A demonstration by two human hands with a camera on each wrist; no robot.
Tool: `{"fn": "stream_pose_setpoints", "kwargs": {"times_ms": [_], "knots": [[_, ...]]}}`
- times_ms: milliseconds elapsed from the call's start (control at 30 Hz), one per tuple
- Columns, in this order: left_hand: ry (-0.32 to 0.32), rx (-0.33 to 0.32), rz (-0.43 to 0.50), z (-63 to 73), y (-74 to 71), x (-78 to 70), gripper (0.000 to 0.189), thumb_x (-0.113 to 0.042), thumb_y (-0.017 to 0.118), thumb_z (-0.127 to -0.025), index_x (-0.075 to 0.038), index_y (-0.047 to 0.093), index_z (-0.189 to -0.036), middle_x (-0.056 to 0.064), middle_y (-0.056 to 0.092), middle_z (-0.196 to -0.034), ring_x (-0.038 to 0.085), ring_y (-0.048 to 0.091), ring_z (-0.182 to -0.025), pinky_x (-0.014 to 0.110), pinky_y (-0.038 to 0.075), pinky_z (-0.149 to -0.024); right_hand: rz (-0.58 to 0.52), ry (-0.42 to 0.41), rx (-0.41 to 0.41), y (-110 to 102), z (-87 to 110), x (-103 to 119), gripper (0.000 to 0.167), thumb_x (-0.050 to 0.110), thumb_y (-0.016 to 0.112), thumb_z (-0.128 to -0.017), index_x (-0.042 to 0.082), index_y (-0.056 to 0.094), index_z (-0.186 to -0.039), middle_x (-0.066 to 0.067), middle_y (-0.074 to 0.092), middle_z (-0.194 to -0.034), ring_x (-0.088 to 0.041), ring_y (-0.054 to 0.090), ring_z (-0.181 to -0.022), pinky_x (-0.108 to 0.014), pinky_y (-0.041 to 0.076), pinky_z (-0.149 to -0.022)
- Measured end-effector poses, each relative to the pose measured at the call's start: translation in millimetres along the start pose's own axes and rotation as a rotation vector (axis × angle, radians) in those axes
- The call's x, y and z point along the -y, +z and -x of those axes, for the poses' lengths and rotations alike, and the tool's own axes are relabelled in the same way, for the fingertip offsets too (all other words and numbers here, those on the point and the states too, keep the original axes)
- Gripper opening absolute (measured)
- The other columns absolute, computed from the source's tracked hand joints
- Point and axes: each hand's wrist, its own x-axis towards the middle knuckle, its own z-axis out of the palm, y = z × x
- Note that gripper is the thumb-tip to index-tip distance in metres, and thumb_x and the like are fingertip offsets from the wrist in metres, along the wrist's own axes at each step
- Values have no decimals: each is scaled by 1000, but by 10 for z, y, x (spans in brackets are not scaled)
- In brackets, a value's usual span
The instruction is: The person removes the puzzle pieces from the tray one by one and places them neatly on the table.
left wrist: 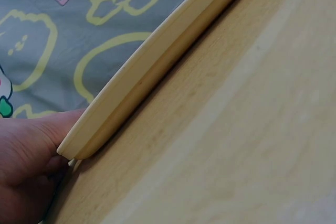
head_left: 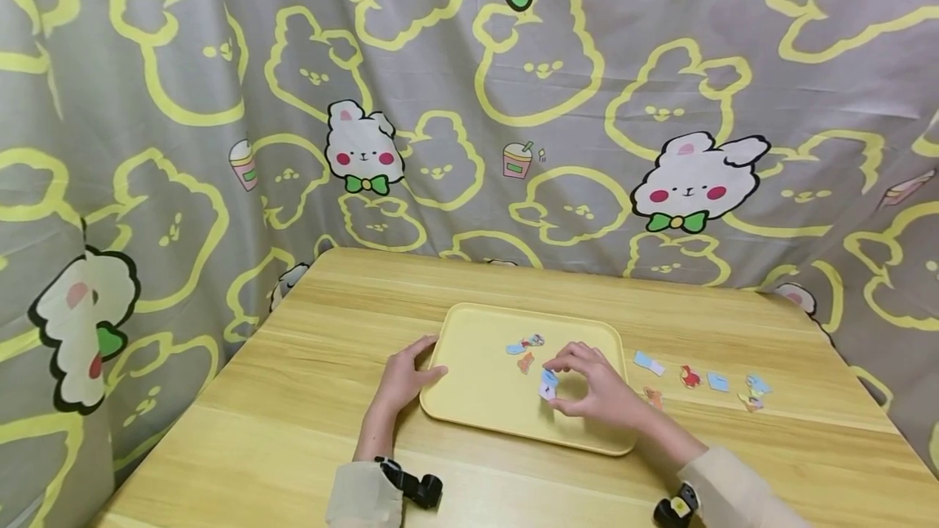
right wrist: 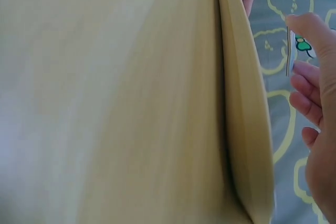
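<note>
My right hand (head_left: 597,389) pinches a small thin card piece (head_left: 548,385), blue at one end and pale with a dark mark at the other, between thumb and fingertips above the yellow tray (head_left: 484,402). Edge-on, the card piece (right wrist: 289,51) shows as a thin strip in the right wrist view. At the tray's left side my left hand (head_left: 403,377) holds the rim, its thumb over the edge. On the tray lie an orange cut-out (head_left: 525,363), a blue piece (head_left: 516,348) and a small multicoloured cut-out (head_left: 536,340).
Right of the tray, on the wooden table (head_left: 352,288), lie a blue-and-pale card (head_left: 649,363), a red cut-out (head_left: 689,376), a blue square (head_left: 717,381), blue and yellow pieces (head_left: 756,388) and an orange cut-out (head_left: 653,398). A patterned curtain (head_left: 440,80) hangs behind the table.
</note>
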Motion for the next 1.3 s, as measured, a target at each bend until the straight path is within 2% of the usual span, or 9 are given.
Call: {"fn": "stream_pose_setpoints", "kwargs": {"times_ms": [267,800,1000,1300], "knots": [[-10,-1,-5,-1,3,-21,58,-17,76,-85,-11,55,-139,22,53,-143,43,46,-135,56,40,-112,53,-22,-42,-161,148,-163,48,19,88,-66,11,71,-110,12,63,-104,-5,55,-101,-35,46,-88],[0,-13,-1,-3,4,-22,57,-17,77,-84,-10,57,-138,21,55,-142,42,48,-134,55,41,-112,127,28,-70,-440,453,-357,48,18,89,-65,13,71,-110,13,60,-106,-2,54,-98,-29,41,-84],[6,-17,-6,-2,-1,-19,57,-17,77,-84,-10,56,-137,21,55,-141,42,48,-134,55,41,-112,134,13,-84,-538,557,-427,48,15,89,-66,12,70,-110,11,58,-105,-1,53,-97,-27,43,-82],[7,-19,-14,4,6,-18,57,-17,77,-84,-9,57,-137,21,55,-141,41,49,-134,54,41,-112,144,41,-102,-697,737,-461,48,10,88,-64,12,70,-109,13,58,-100,-2,52,-93,-22,30,-83]]}}
